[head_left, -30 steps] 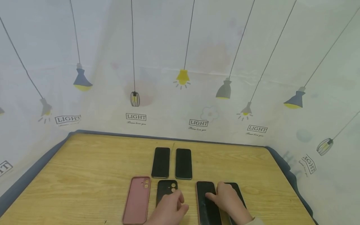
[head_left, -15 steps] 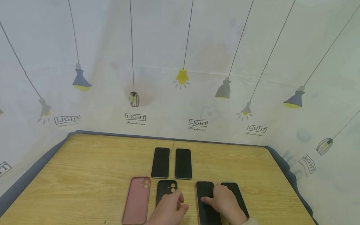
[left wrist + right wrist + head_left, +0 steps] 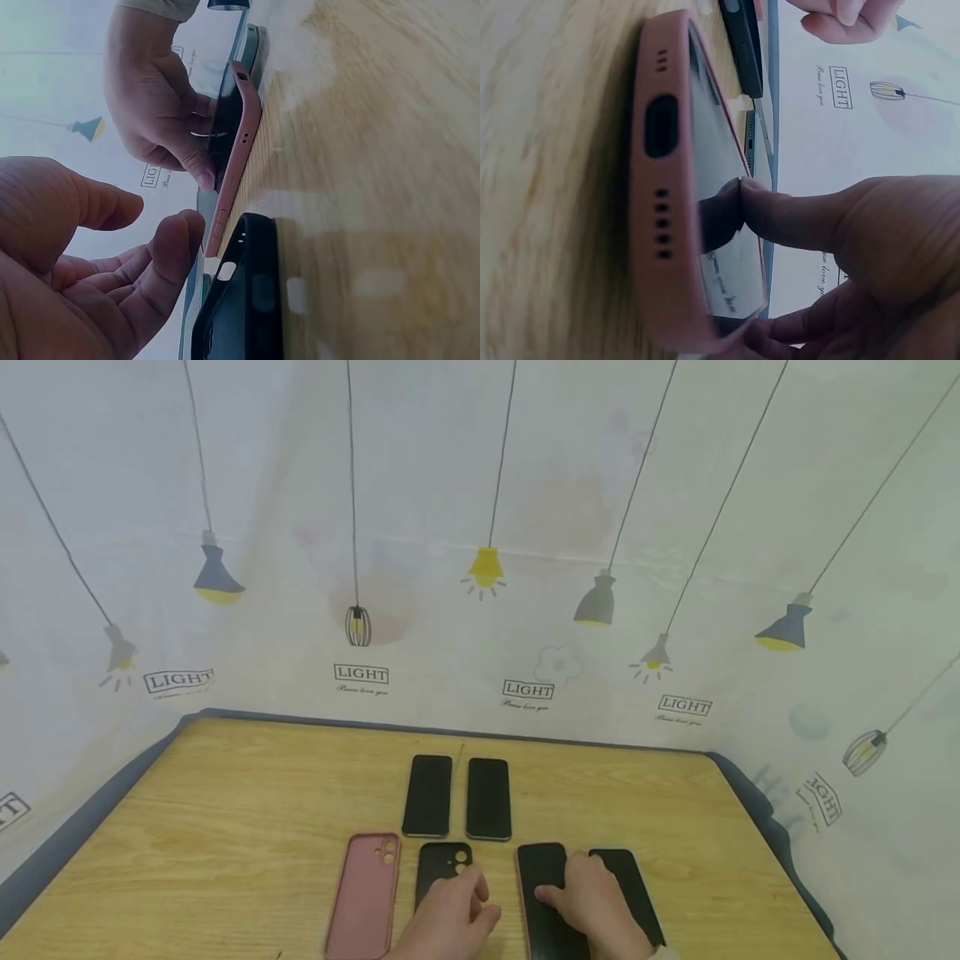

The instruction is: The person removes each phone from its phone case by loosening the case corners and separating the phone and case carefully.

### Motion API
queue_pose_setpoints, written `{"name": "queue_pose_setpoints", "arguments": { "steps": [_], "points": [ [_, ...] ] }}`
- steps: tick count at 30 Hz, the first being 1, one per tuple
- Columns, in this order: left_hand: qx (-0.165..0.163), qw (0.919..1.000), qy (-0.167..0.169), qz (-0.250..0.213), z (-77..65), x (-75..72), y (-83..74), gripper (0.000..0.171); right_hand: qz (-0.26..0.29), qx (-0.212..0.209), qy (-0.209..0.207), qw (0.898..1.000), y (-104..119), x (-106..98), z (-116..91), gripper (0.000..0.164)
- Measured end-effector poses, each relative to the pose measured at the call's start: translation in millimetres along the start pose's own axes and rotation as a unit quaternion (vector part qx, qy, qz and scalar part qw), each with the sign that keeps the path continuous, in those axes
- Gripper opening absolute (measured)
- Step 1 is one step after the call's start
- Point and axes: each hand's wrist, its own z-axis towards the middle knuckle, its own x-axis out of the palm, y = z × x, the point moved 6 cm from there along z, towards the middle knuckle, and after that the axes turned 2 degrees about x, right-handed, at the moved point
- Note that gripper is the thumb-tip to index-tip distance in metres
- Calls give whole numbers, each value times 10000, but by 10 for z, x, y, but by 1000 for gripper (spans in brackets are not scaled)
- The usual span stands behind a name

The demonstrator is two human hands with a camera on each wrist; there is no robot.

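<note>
Pale backdrop printed with lamps (image 3: 420, 485) rose behind a yellowish wood-grained table (image 3: 225, 810).
Toward the near side, the right hand (image 3: 597, 902) gripped a black-screened phone (image 3: 551, 931) seated in a snug rose-pink case (image 3: 681, 225), thumb on the glass. Slack and holding nothing, the left hand (image 3: 446, 918) hung over a hollow-up black case (image 3: 433, 864); left of that lay a second pink case (image 3: 363, 893), hollow side up. Farther back, two flat dark phones (image 3: 428, 797) lay side by side.

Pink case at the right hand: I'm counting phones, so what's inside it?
The pink case holds a black-screened smartphone, partly covered by the right hand. The smartphone's back and the case's inner floor are hidden.
</note>
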Motion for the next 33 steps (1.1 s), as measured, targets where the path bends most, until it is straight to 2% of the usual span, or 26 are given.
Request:
{"name": "queue_pose_setpoints", "arguments": {
  "steps": [4,9,10,13,17,20,23,26,30,33],
  "points": [
    [-119,9999,48,-30,27,34,109,17,195,41,96,9998,-35,22,8,57],
    [-224,9996,74,-151,83,72,254,18,888,-380,83,9953,-67,-27,-3,27],
    [-176,9997,65,-127,79,68,247,18,1055,-439,108,9934,-70,-42,-5,25],
    [-345,9992,99,-174,39,34,203,17,1471,-526,226,9875,-87,-69,-10,27],
    [-348,9991,64,-217,-51,-45,34,14,1894,-515,343,9800,-107,-80,-8,29],
    [-173,9996,-42,-214,-104,-89,-65,13,2101,-504,402,9756,-106,-86,6,26],
    [-146,9998,-66,-124,-117,-107,-87,13,2268,-493,414,9718,-95,-102,29,24],
    [-72,9999,-95,-111,-116,-119,-103,14,2639,-451,356,9628,-77,-126,38,23],
    [-124,9995,-150,-259,-111,-132,-121,18,3375,-389,243,9402,-30,-146,20,23],
    [-324,9988,-127,-355,-100,-135,-119,22,3754,-355,152,9260,14,-163,-2,23]
  ]
}}
